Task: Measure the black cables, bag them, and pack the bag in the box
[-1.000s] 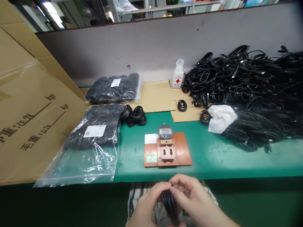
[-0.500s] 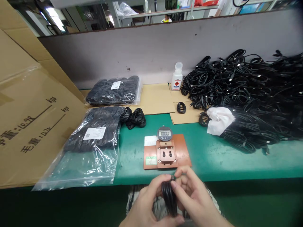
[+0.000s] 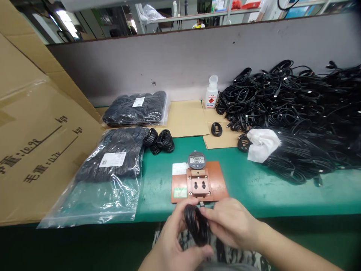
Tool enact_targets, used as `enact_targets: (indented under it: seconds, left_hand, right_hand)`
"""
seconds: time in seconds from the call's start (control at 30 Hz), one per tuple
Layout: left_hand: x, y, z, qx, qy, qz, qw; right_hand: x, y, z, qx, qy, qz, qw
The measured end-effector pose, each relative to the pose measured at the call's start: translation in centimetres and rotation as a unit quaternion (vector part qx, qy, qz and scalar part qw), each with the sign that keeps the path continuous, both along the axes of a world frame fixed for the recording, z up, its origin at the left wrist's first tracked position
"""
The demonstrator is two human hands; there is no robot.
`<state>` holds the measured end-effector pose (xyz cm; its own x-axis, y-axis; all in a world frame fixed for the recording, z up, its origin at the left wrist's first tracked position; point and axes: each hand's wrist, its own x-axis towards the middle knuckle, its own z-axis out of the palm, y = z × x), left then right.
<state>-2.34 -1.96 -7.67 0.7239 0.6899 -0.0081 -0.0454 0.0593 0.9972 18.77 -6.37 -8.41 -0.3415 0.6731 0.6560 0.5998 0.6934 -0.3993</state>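
My left hand (image 3: 176,239) is closed round a coiled black cable (image 3: 195,224), thumb below and fingers above. At the coil's upper right, my right hand (image 3: 234,222) pinches the cable's end. A metal-tipped connector (image 3: 202,204) sticks out there, pointing away from me. Just beyond it stands a copper-coloured metal fixture (image 3: 200,186) on an orange base plate (image 3: 220,180). The fixture carries a round digital gauge (image 3: 196,160) that appears to read 0.000. The connector is close to the fixture's front edge; whether they touch I cannot tell.
Left of the fixture lie a clear bag of coiled cables (image 3: 113,160), a second full bag (image 3: 135,108) and loose coils (image 3: 165,141). A large cardboard box (image 3: 34,150) stands far left. On the right are a cable heap (image 3: 282,98), a white cloth (image 3: 263,145) and a white bottle (image 3: 211,93).
Both hands have turned the coil, so its loop opens toward me. The right hand has swung round to the right side, and the connector now points at the fixture.
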Motion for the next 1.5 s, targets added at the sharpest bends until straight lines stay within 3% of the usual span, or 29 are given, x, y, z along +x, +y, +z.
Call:
enact_targets:
  seconds: [0.33,1.0,1.27,1.5]
  left_hand:
    - [-0.1,1.9,-0.4,0.093,0.004,-0.010,0.996]
    - [0.3,2.7,-0.4,0.123,-0.002,0.009,0.992]
    - [0.3,2.4,-0.7,0.059,-0.011,0.003,0.998]
    - [0.8,2.4,-0.8,0.001,-0.040,0.024,0.999]
  right_hand:
    - [0.0,0.4,-1.4,0.024,-0.033,-0.061,0.997]
    - [-0.1,0.4,-2.1,-0.021,-0.070,-0.089,0.993]
    - [-0.3,0.6,-1.1,-0.009,-0.032,-0.090,0.995]
    - [-0.5,0.5,-1.6,-0.012,0.004,-0.090,0.996]
